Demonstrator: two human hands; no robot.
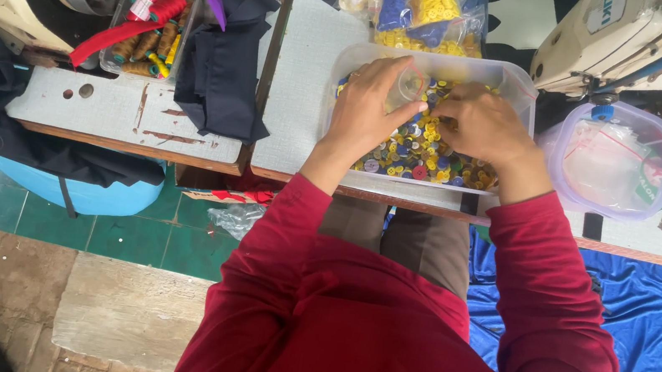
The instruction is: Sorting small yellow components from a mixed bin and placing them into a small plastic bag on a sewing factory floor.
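A clear plastic box (520,87) sits on the grey table in front of me, filled with several mixed buttons (424,151), mostly yellow and blue. My left hand (370,107) rests inside the box on the buttons, its fingers bent around a small clear round thing at its fingertips. Beside it, my right hand (481,125) digs into the buttons with fingers curled down; I cannot tell what it holds. Both sleeves are dark red.
Bags of yellow and blue buttons (420,8) lie behind the box. A clear round lidded container (616,158) stands to the right under a sewing machine (635,38). Dark cloth (223,72) and a tray of thread spools (147,41) lie left.
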